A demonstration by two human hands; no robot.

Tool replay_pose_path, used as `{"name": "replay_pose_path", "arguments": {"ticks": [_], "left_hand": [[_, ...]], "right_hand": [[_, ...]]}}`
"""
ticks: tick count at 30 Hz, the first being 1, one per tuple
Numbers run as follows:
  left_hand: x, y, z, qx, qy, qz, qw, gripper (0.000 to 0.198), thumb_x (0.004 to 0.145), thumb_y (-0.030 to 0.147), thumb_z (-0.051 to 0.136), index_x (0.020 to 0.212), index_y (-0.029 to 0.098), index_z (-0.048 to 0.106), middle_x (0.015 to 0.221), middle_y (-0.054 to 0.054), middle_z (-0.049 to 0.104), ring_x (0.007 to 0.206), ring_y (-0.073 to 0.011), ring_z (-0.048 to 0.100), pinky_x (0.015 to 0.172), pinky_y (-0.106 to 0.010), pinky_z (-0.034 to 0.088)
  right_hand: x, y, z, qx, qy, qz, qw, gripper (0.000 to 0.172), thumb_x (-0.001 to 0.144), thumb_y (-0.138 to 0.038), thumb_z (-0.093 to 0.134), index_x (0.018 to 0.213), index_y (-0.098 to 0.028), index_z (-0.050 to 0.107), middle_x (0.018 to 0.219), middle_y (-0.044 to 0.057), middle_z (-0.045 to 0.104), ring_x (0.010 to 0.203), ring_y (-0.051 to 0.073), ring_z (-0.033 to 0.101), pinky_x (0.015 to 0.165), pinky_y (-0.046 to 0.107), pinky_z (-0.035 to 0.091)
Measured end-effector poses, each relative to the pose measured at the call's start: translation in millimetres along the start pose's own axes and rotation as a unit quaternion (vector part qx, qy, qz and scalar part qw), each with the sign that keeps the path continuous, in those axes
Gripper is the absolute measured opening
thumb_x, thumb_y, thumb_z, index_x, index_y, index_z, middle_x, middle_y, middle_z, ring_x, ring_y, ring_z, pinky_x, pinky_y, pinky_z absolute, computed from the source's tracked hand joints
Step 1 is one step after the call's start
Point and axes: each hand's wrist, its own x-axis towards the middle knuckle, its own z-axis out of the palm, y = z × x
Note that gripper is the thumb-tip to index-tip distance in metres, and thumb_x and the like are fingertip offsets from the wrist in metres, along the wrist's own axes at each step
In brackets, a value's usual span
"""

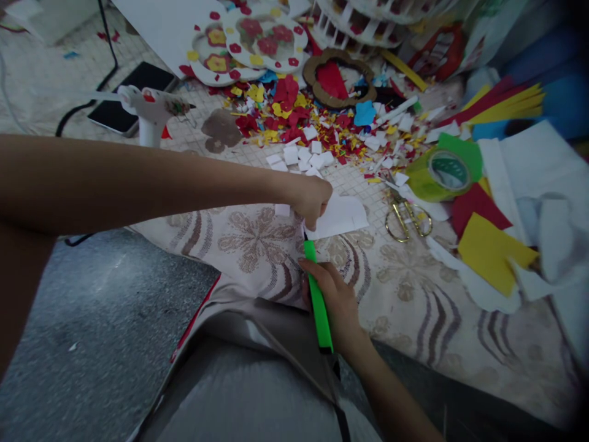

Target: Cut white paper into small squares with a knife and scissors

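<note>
My right hand (339, 301) is closed around a bright green utility knife (320, 310), its dark tip pointing away from me. The tip meets the near left part of a white sheet (346, 216) lying on the patterned tablecloth (257, 239). Bent fingers of my left hand (313, 199) press on that sheet just beyond the knife tip. My left arm reaches across from the left side. Small white cut squares (304, 158) lie in a loose heap just past my left hand.
Gold-handled scissors (407, 220) and a tape roll (448, 170) lie to the right, beside coloured sheets (494, 252). Colourful scraps (322, 132) cover the middle. A glue gun (154, 109) stands at left by a dark flat device (150, 80). Flower-decorated plates (264, 58) are behind.
</note>
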Motion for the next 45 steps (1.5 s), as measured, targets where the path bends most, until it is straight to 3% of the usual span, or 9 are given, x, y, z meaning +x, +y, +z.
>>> {"name": "replay_pose_path", "arguments": {"ticks": [4,12,21,27,34,39,45], "left_hand": [[-1,-1,0.9,0.0,0.004,0.001,1.0,0.035,0.063,0.028,0.072,0.096,0.015,0.07,0.087,-0.004,0.071,0.08,-0.0181,0.06,0.071,-0.025,0.041],[-4,1,2.4,0.042,0.014,0.015,0.999,0.035,0.067,0.03,0.072,0.097,0.013,0.068,0.093,-0.006,0.071,0.084,-0.0183,0.06,0.071,-0.023,0.04],[-7,5,3.4,0.056,0.009,0.005,0.998,0.036,0.069,0.03,0.07,0.101,0.014,0.067,0.095,-0.006,0.07,0.092,-0.0205,0.059,0.077,-0.025,0.041],[-6,4,3.2,0.063,0.014,0.015,0.998,0.037,0.07,0.03,0.07,0.102,0.013,0.067,0.095,-0.006,0.07,0.091,-0.0203,0.059,0.075,-0.025,0.041],[-6,2,2.3,0.051,0.008,0.019,0.999,0.037,0.07,0.029,0.069,0.103,0.013,0.067,0.095,-0.006,0.072,0.089,-0.0194,0.061,0.075,-0.025,0.043],[-4,1,3.8,0.046,0.008,0.019,0.999,0.037,0.069,0.028,0.07,0.103,0.013,0.068,0.096,-0.006,0.072,0.088,-0.0194,0.061,0.075,-0.025,0.044],[-4,2,3.5,0.028,-0.007,0.003,1.0,0.041,0.067,0.031,0.07,0.105,0.016,0.068,0.099,-0.006,0.072,0.09,-0.0209,0.062,0.079,-0.028,0.045]], "right_hand": [[1,-1,-4,0.028,-0.021,0.009,0.999,0.053,0.084,-0.005,0.041,0.129,-0.032,0.047,0.084,0.0,0.059,0.066,0.016,0.062,0.058,0.025,0.047],[-3,-1,-7,0.041,-0.035,0.014,0.998,0.044,0.089,-0.013,0.043,0.129,-0.03,0.047,0.086,0.0,0.059,0.066,0.015,0.061,0.059,0.025,0.05],[-20,-1,-14,0.04,-0.058,0.006,0.997,0.049,0.087,-0.009,0.043,0.131,-0.03,0.047,0.085,0.001,0.06,0.066,0.015,0.062,0.059,0.026,0.051],[-33,1,-9,0.076,0.032,0.046,0.996,0.034,0.09,-0.014,0.048,0.116,-0.032,0.056,0.092,0.0,0.064,0.076,0.016,0.067,0.063,0.025,0.054],[-22,4,-7,0.086,0.045,0.006,0.995,0.037,0.089,-0.012,0.049,0.118,-0.033,0.054,0.093,-0.001,0.064,0.079,0.015,0.067,0.065,0.024,0.054],[-14,11,-9,0.071,0.014,-0.006,0.997,0.042,0.088,-0.011,0.046,0.123,-0.034,0.051,0.092,-0.001,0.061,0.077,0.013,0.066,0.062,0.021,0.053],[-10,12,-13,0.063,-0.014,-0.006,0.998,0.046,0.087,-0.008,0.045,0.126,-0.033,0.048,0.095,-0.001,0.06,0.082,0.014,0.065,0.07,0.022,0.053]]}}
